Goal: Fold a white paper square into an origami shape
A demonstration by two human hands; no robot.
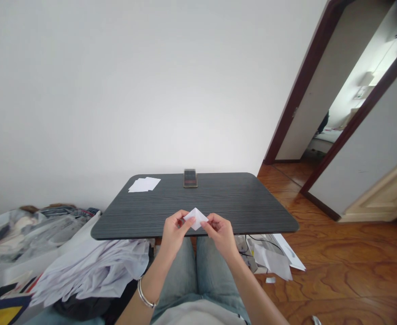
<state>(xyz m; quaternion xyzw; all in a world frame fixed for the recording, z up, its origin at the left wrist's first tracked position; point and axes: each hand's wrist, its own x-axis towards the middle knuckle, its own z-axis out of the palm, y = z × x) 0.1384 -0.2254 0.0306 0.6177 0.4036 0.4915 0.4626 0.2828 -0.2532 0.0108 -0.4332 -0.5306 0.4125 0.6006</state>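
A small folded piece of white paper (196, 218) is held up in a diamond shape near the table's front edge, with crease lines across it. My left hand (176, 229) pinches its left corner between thumb and fingers. On the opposite side, my right hand (219, 230) grips the right corner the same way. Both thumbs lie on the face turned toward me, and the fingertips behind the paper are partly hidden. A silver bangle circles my left wrist.
Loose white sheets (144, 184) lie at the far left of the dark table (225, 194). A phone (190, 178) stands at the back edge by the wall. Heaps of clothes and plastic bags (93, 271) crowd the left; papers and cables (269, 255) sit under the right side.
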